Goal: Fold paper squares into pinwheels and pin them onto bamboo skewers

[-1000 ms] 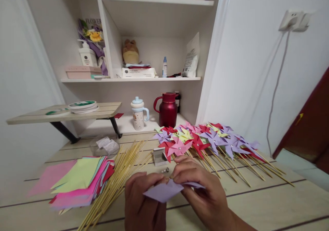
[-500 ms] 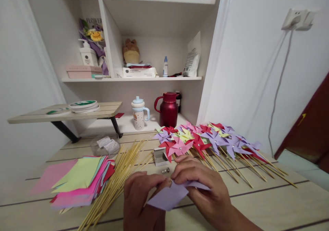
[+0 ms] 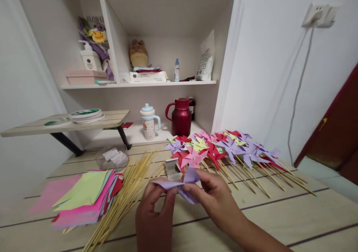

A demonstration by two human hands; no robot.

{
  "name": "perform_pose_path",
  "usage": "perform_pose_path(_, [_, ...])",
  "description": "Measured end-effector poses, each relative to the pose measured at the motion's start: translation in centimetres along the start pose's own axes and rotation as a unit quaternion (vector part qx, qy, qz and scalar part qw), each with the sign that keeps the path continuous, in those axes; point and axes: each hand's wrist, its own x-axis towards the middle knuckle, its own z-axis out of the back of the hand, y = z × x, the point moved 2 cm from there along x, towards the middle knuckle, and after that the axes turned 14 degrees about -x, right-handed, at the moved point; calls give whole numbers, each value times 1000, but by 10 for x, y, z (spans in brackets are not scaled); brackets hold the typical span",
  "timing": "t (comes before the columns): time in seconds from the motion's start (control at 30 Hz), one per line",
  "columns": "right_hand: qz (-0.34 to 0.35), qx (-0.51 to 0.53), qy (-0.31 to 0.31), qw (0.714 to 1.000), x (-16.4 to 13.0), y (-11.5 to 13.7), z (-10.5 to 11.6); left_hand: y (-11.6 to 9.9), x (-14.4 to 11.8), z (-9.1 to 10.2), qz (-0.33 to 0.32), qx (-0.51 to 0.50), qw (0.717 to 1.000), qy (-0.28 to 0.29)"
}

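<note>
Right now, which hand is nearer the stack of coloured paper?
Left: the left hand is right of the stack, past the loose sticks; the right hand is farther right.

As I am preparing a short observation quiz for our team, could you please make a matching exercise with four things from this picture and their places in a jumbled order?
Things
1. Red jug
2. Wooden sticks
3. Bent purple paper
4. Pinwheels

Places
A. Held by the left hand and the right hand
B. Spread over the right side of the table
C. Standing beside the spotted cup
D. Bunched just to the right of the coloured sheets

Right pairs: 1-C, 2-D, 3-A, 4-B.
</note>
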Motion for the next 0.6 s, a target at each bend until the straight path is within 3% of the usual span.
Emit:
perform_pose_path(0.1, [-43, 53, 27, 997, 0, -3, -2, 1, 2, -1, 37, -29, 999, -12])
perform_pose_path(0.27, [-46, 63, 33, 996, 0, -4, -3, 0, 3, 0, 41, -26, 999, -23])
perform_pose_path(0.6, [-62, 30, 15, 998, -1, -4, -2, -7, -1, -3, -36, -5, 999, -24])
